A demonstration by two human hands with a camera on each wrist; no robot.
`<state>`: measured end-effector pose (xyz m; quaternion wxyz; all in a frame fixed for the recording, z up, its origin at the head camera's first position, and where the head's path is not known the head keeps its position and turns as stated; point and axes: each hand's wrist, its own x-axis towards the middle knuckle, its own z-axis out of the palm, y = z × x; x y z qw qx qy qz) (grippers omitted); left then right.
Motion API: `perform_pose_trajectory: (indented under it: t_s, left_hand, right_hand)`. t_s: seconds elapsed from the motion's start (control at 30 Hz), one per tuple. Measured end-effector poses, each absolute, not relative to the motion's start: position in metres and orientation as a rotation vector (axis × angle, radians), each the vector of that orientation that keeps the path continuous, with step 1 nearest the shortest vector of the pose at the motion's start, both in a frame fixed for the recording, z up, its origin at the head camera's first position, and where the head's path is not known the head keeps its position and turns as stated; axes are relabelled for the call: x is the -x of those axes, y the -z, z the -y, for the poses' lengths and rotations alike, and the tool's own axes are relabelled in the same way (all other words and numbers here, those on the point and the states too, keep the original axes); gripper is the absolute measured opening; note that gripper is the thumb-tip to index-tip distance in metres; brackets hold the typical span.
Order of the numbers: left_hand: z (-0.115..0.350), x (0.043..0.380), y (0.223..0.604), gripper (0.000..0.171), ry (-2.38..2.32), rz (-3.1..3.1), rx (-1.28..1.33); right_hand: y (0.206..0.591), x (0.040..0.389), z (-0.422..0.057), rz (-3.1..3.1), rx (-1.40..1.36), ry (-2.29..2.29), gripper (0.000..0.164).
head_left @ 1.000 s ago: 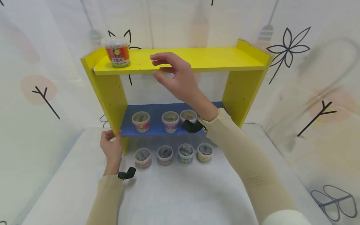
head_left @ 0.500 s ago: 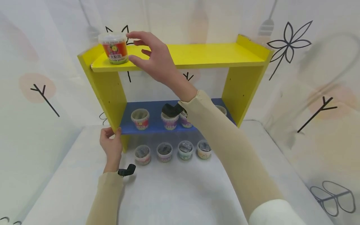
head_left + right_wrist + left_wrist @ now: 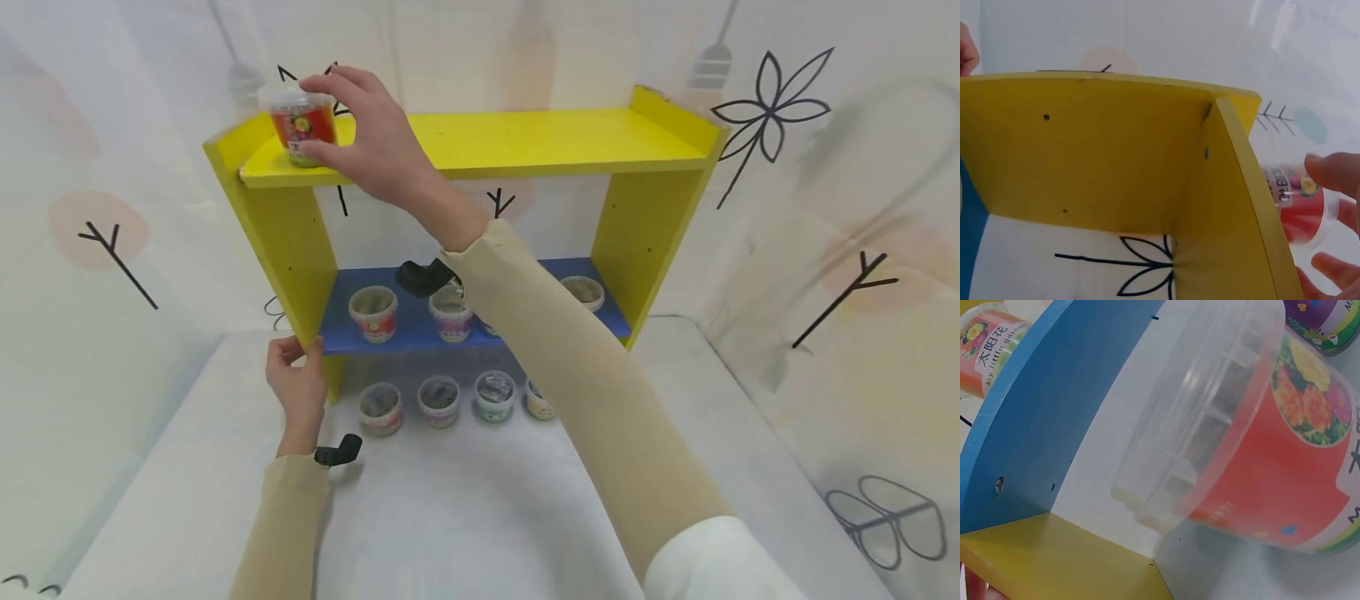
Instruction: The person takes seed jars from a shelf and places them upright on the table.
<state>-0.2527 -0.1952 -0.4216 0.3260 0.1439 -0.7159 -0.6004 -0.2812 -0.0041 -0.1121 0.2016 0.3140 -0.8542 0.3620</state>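
My right hand (image 3: pixel 378 142) grips a red-labelled, clear-lidded plastic tub (image 3: pixel 303 123) at the left end of the shelf unit's yellow top board (image 3: pixel 517 137). Its thumb lies across the front of the label, with the index finger up at the lid. From the right wrist view, the thumb and fingers (image 3: pixel 1335 172) straddle the same tub (image 3: pixel 1304 206) beyond the board. My left hand (image 3: pixel 297 387) holds the yellow side panel (image 3: pixel 288 258) low down, thumb at the front edge by the blue shelf (image 3: pixel 405 343); its other fingers are partly hidden behind the panel.
On the blue shelf stand a red-labelled tub (image 3: pixel 373 315), a purple-labelled tub (image 3: pixel 452 321) and others, partly covered by my right arm. Several smaller-looking tubs (image 3: pixel 438 404) line the white table below. A red-labelled tub (image 3: pixel 1272 462) fills much of the left wrist view.
My right hand has moved left along the top board to the red-labelled tub and closed round it. The left hand has stayed on the side panel.
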Motion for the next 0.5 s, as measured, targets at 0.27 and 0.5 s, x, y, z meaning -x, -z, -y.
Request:
perform_pose_trajectory:
  t_s: [0.27,0.5]
  left_hand:
    - [0.195,0.253,0.422,0.026,1.591,1.880,-0.403]
    - [0.194,0.251,0.423,0.024,1.574,1.876,-0.411]
  right_hand:
    - [0.110,0.281,0.015,2.350,-0.776,-1.069,0.048]
    - [0.115,0.281,0.018,2.292,-0.746,-1.233,0.041]
